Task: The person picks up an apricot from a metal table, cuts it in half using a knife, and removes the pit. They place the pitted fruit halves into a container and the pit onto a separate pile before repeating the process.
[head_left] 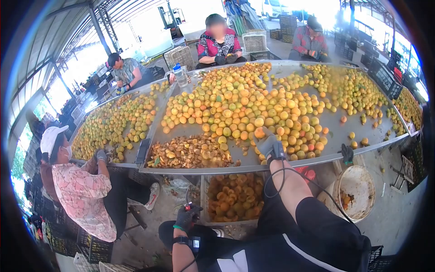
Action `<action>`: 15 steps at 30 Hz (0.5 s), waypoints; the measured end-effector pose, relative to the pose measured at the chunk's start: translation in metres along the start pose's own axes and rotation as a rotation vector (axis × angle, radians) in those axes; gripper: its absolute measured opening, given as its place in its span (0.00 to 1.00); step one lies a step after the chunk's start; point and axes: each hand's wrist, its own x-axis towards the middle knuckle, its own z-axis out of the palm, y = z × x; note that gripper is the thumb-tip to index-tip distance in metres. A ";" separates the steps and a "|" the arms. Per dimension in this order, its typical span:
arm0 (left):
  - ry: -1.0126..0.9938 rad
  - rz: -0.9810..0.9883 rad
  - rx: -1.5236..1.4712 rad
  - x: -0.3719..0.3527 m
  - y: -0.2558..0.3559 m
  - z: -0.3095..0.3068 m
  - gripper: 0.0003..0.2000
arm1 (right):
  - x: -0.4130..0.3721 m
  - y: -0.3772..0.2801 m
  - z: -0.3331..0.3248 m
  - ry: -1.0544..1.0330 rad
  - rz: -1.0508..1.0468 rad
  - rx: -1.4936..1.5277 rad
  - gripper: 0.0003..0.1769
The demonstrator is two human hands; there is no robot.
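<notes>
My right hand, in a grey glove with a cable at the wrist, reaches over the metal table. Its fingertips touch an orange-yellow fruit at the near side of the big fruit pile. Lower down, my left hand, in a dark glove, is closed round a small tool with a red part, left of a crate of halved fruit. A heap of small brown pieces, pits or scraps, lies on the table's near left part.
A worker in a white cap sits at the left; three more people sit along the far side. A white bucket stands at the right below the table edge, near a dark glove. A bottle stands on the table.
</notes>
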 end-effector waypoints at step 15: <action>-0.054 0.012 0.062 -0.002 -0.001 -0.002 0.06 | 0.002 0.008 -0.006 -0.247 -0.138 -0.367 0.19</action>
